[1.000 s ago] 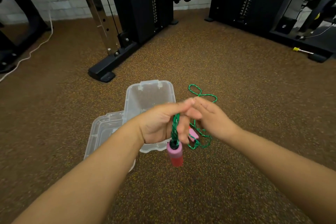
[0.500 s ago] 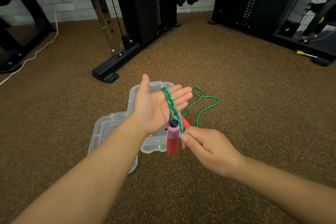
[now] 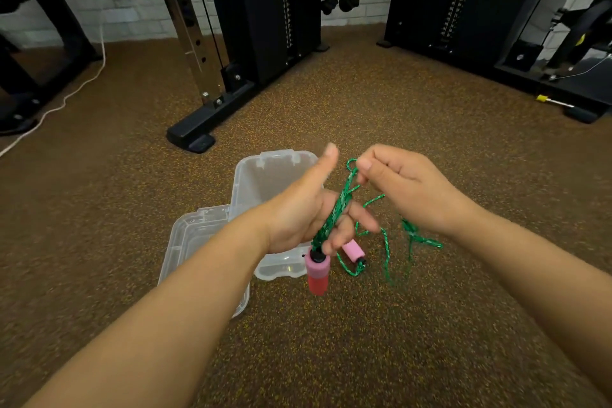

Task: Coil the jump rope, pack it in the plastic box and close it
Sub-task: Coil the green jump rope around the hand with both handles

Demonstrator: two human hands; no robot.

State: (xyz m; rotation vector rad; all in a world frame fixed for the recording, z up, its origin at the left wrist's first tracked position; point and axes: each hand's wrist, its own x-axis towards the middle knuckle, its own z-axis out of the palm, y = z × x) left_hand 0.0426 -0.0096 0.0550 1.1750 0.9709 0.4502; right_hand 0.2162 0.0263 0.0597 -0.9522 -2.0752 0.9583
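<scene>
My left hand [image 3: 308, 209] is held out above the clear plastic box [image 3: 265, 182], thumb up, with several turns of the green jump rope [image 3: 334, 215] wound across its palm and fingers. One pink handle [image 3: 318, 272] hangs below that hand. My right hand [image 3: 407, 189] pinches the rope near the left fingertips, lifted just right of them. Loose green rope trails down to the floor under my right wrist. The second pink handle [image 3: 353, 251] lies on the floor by the box.
The box's clear lid [image 3: 192, 242] lies on the speckled brown floor, left of the box and under my left forearm. Black gym machine frames [image 3: 212, 122] stand behind, with a white cable [image 3: 66, 99] on the floor at far left.
My right hand has risen from below the left palm up to the left fingertips, carrying the rope over the hand. The left fingers have curled down around the coil.
</scene>
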